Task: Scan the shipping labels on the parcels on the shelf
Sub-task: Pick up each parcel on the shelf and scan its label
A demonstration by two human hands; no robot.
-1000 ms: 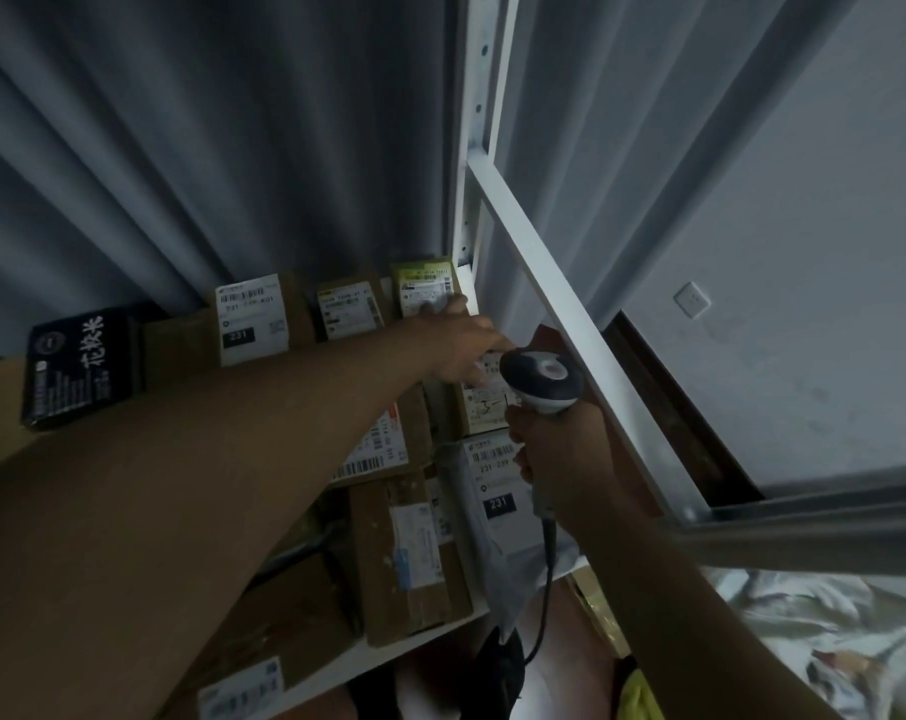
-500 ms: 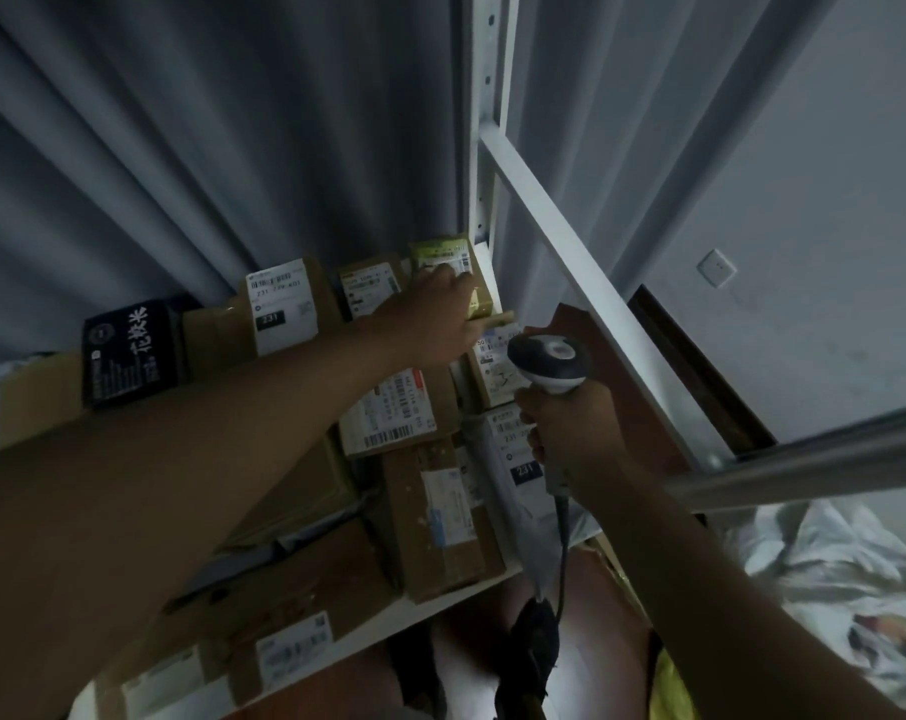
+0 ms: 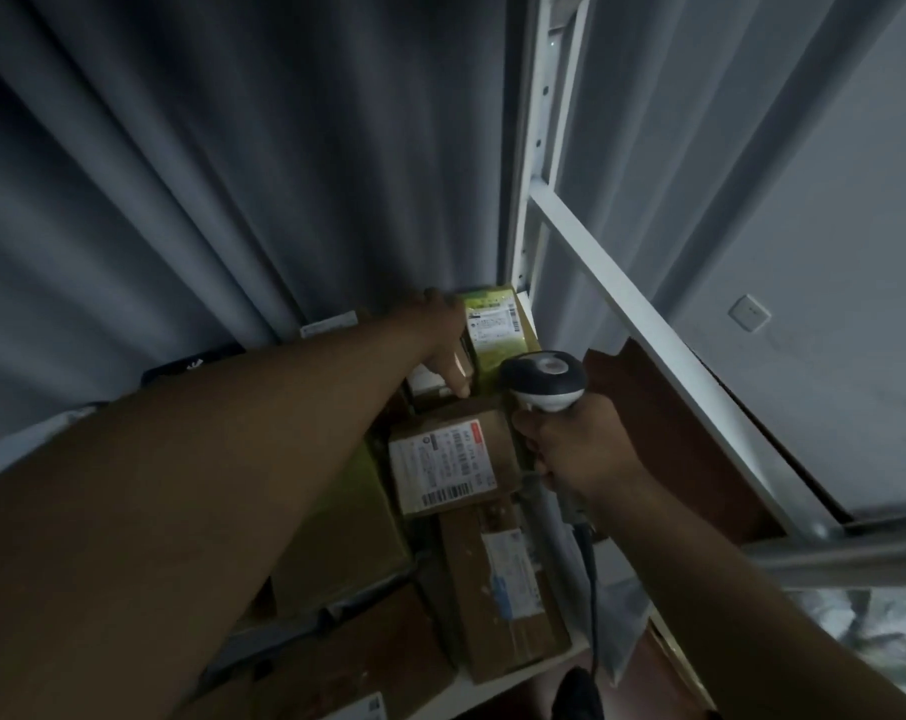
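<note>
- Overhead and behind, a grey curtain [image 3: 191, 163] hangs in deep folds and fills most of the dim view.
- To the right stands a pale wall [image 3: 830, 252] with a small white switch plate [image 3: 749, 313] on it.
- A white metal shelf frame [image 3: 536, 148] rises beside the curtain, and a white crossbar [image 3: 648, 324] slants down from it toward the right.
- The shelf [image 3: 497, 685] shows a white front edge low in the view and carries crowded brown parcels [image 3: 497, 589], several bearing white shipping labels [image 3: 443, 467].
- At the back corner of the shelf stands a green parcel [image 3: 497, 330] with its own label facing out.
- The left hand [image 3: 448, 345] reaches to the back, fingers curled against the left side of the green parcel; whether it truly grips is unclear.
- The right hand [image 3: 570, 449] is wrapped round the handle of a barcode scanner [image 3: 543, 379], whose dark head sits just right of the green parcel, with a cable [image 3: 591, 579] hanging below.
</note>
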